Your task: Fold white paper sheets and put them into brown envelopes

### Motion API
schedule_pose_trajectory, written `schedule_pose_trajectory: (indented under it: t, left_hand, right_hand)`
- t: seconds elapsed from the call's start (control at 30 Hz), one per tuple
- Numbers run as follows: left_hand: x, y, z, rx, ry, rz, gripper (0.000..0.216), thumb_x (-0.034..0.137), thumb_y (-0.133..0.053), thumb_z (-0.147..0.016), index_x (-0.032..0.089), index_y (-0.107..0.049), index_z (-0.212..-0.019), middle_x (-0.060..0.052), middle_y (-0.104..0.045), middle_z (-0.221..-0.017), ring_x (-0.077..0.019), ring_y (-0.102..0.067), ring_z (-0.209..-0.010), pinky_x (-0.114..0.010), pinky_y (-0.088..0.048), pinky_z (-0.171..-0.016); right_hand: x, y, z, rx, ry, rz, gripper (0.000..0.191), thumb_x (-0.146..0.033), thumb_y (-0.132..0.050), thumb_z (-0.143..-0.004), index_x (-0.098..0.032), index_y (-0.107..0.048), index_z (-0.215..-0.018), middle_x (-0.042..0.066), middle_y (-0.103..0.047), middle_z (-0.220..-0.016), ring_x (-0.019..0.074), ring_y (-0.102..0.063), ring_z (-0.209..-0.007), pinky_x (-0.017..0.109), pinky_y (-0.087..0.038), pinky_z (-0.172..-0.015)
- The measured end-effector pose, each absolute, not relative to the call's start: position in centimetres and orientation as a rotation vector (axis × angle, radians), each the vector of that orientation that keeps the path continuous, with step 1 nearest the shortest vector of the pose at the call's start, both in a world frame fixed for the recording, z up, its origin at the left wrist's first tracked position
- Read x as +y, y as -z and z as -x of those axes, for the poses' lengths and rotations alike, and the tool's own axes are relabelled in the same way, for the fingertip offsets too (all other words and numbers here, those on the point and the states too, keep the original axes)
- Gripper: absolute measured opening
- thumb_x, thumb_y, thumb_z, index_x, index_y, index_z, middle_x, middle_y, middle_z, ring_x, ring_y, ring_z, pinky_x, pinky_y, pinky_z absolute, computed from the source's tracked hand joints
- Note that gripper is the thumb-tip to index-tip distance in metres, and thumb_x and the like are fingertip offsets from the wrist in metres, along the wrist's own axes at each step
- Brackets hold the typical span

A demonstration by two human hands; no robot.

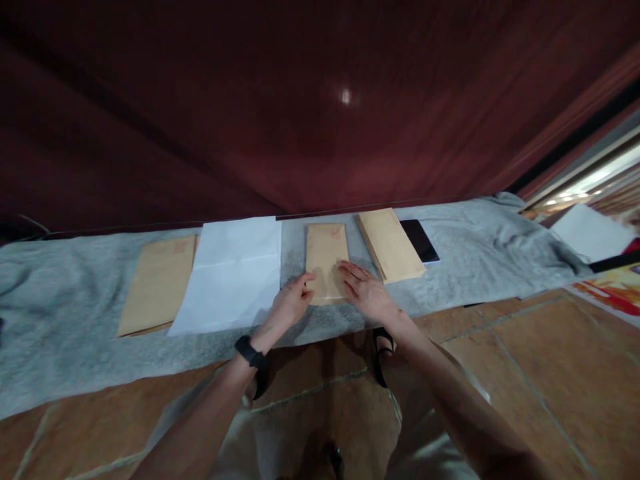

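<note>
Envelope, position: the flat, rectangular brown paper envelope (326,248) lies on the cloth between both hands.
Envelope, orientation: long axis runs away from the person; faint red print sits at the far right corner.
Left hand: the bare left hand (294,298), with a black wristband (251,353), curls at the near left edge; whether it pinches the paper cannot be told.
Right hand: the bare right hand (369,292) lays extended fingers, side by side, on the right edge; thumb contact cannot be told.
Adjacent items: creased white paper sheets (235,283) left; a stack of brown envelopes (393,243) right.
Surface: grey, plush cloth (475,257).
Room: dark red backdrop (320,100); brown tiled floor (525,347).
</note>
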State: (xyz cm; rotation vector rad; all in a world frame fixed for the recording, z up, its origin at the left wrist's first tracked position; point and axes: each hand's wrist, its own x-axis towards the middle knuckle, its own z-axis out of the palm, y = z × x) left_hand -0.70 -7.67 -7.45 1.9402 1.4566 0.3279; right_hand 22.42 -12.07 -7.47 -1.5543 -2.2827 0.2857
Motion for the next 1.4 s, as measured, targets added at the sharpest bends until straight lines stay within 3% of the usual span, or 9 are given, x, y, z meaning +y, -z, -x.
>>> schedule_pose_trajectory:
  t: [0.17,0.37,0.47,0.57,0.7,0.87,1.03,1.4]
  left_hand:
    - [-8.2,7.4,0.7,1.417,-0.319,-1.933,0.043,0.012,-0.056,-0.085,0.021,-0.061,-0.127,0.003,-0.064,-0.072,-0.0151,-0.062,-0.068,-0.025,-0.043,-0.064]
    - [-8.6,6.4,0.6,1.586,-0.229,-2.092,0.034,0.019,-0.053,-0.093,0.021,-0.063,-0.126,-0.004,-0.071,-0.084,-0.0200,-0.067,-0.076,-0.030,-0.050,-0.069]
    - [-8.1,6.7,-0.2,1.577,-0.473,-2.262,0.031,0.021,-0.047,-0.098,0.018,-0.065,-0.122,-0.011,-0.072,-0.110,-0.0232,-0.069,-0.101,-0.036,-0.054,-0.090]
    - [-7.2,7.4,-1.7,1.415,-0.687,-2.428,0.041,0.024,-0.039,-0.102,0.015,-0.056,-0.138,-0.015,-0.060,-0.142,-0.0238,-0.054,-0.134,-0.040,-0.044,-0.113]
    - [-5.4,8.4,-3.8,1.349,-0.530,-2.586,0.052,0.033,-0.032,-0.105,0.012,-0.044,-0.151,-0.015,-0.045,-0.158,-0.0249,-0.033,-0.152,-0.046,-0.030,-0.124]
    - [-2.8,8.9,-5.3,1.393,-0.331,-2.661,0.058,0.038,-0.028,-0.105,0.011,-0.035,-0.157,-0.014,-0.033,-0.165,-0.0253,-0.020,-0.156,-0.048,-0.019,-0.127]
    - [-1.2,9.3,-5.5,1.496,-0.334,-2.619,0.062,0.041,-0.026,-0.105,0.012,-0.028,-0.160,-0.015,-0.030,-0.166,-0.0267,-0.018,-0.157,-0.052,-0.015,-0.127]
    - [0.4,9.3,-5.2,1.629,-0.284,-2.522,0.067,0.046,-0.036,-0.102,0.007,-0.033,-0.156,-0.020,-0.029,-0.165,-0.0304,-0.018,-0.157,-0.052,-0.017,-0.126]
  right_hand:
    - [-12.0,8.8,-21.5,-2.349,-0.180,1.577,0.054,-0.034,-0.048,-0.103,-0.021,-0.043,-0.155,0.009,-0.031,-0.166,0.0260,-0.028,-0.154,0.047,-0.032,-0.123]
    - [-12.8,10.3,-20.7,-2.397,-0.097,1.595,0.054,-0.036,-0.046,-0.104,-0.024,-0.040,-0.157,0.007,-0.029,-0.167,0.0268,-0.031,-0.153,0.047,-0.029,-0.124]
    - [-12.8,10.4,-20.4,-2.388,-0.074,1.611,0.055,-0.039,-0.044,-0.105,-0.025,-0.038,-0.158,0.006,-0.028,-0.167,0.0263,-0.032,-0.152,0.047,-0.028,-0.125]
    - [-12.8,10.2,-20.2,-2.391,-0.068,1.607,0.054,-0.039,-0.043,-0.106,-0.025,-0.037,-0.158,0.006,-0.028,-0.167,0.0260,-0.031,-0.153,0.047,-0.027,-0.125]
    - [-12.7,10.0,-20.1,-2.387,-0.092,1.605,0.052,-0.038,-0.046,-0.105,-0.021,-0.044,-0.154,0.008,-0.037,-0.163,0.0267,-0.033,-0.152,0.047,-0.028,-0.124]
    - [-12.6,10.5,-20.0,-2.338,-0.103,1.603,0.047,-0.036,-0.048,-0.104,-0.019,-0.053,-0.147,0.012,-0.049,-0.155,0.0267,-0.040,-0.148,0.048,-0.032,-0.122]
    - [-12.5,10.9,-20.0,-2.314,-0.082,1.566,0.048,-0.036,-0.049,-0.103,-0.020,-0.052,-0.149,0.010,-0.043,-0.159,0.0291,-0.042,-0.147,0.050,-0.033,-0.121]
    - [-12.4,10.9,-20.0,-2.313,-0.110,1.556,0.051,-0.036,-0.045,-0.104,-0.022,-0.045,-0.153,0.008,-0.039,-0.162,0.0288,-0.038,-0.149,0.050,-0.032,-0.122]
